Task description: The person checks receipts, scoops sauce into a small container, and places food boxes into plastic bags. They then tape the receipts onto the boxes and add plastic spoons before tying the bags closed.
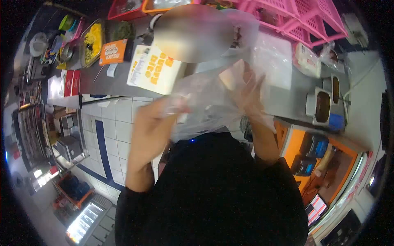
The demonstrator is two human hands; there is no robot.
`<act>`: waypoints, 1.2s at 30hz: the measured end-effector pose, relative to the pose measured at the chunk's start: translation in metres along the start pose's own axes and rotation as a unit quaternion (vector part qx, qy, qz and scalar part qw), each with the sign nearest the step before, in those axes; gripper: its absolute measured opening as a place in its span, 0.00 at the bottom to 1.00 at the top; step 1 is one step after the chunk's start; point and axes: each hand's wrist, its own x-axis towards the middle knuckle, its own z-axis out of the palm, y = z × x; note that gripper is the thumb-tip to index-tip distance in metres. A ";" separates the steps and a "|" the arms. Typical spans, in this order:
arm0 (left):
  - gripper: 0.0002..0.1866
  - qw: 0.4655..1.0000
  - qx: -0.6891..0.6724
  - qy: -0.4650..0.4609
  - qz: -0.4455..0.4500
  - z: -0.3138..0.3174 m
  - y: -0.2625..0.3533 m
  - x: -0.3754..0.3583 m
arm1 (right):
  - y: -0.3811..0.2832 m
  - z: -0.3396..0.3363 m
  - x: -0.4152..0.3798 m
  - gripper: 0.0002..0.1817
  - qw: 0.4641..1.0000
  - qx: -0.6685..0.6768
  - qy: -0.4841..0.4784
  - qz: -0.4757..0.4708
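Note:
A clear plastic bag (pixel 205 96) is stretched between my two hands, above the front edge of the counter. My left hand (pixel 152 127) is closed on the bag's left edge, with its fingers and thumb pinched together. On the other side, my right hand (pixel 251 96) is inside or behind the thin plastic, with the film draped around its fingers and wrist. Motion blur and plastic smear its fingers, and I cannot tell whether they grip anything. Behind the bag, a white box with yellow lettering (pixel 154 71) rests on the counter.
Pink plastic baskets (pixel 303 16) stand at the back right, with clear plastic sheets (pixel 273 59) before them. Metal containers of sauce (pixel 322 106) sit at the right edge. A tray of yellow food (pixel 93 39) and an orange card (pixel 113 52) lie on the left.

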 end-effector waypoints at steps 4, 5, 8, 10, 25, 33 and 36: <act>0.13 0.994 -0.062 -0.088 0.032 0.027 -0.063 -0.008 | 0.000 -0.052 -0.017 0.26 0.954 0.021 -0.294 -0.058; 0.13 0.987 -0.113 -0.116 0.015 0.025 -0.072 -0.013 | -0.039 -0.133 -0.026 0.21 0.937 0.204 -0.282 -0.029; 0.15 0.966 -0.144 -0.214 -0.007 0.023 -0.089 -0.017 | -0.102 -0.212 -0.025 0.19 0.840 0.347 -0.416 -0.038; 0.17 0.955 -0.107 -0.268 0.067 0.030 -0.114 -0.016 | -0.159 -0.210 -0.027 0.24 0.812 0.562 -0.149 0.057; 0.14 0.966 0.041 -0.238 0.093 -0.010 -0.183 -0.025 | -0.233 -0.067 0.130 0.52 0.962 0.124 -0.013 0.243; 0.20 0.904 -0.380 -0.109 -0.160 -0.031 -0.193 0.016 | -0.109 -0.120 -0.024 0.42 0.595 0.751 -0.006 0.286; 0.24 0.872 -0.451 -0.072 -0.177 -0.054 -0.144 0.026 | -0.127 -0.112 -0.048 0.45 0.536 0.819 -0.098 0.179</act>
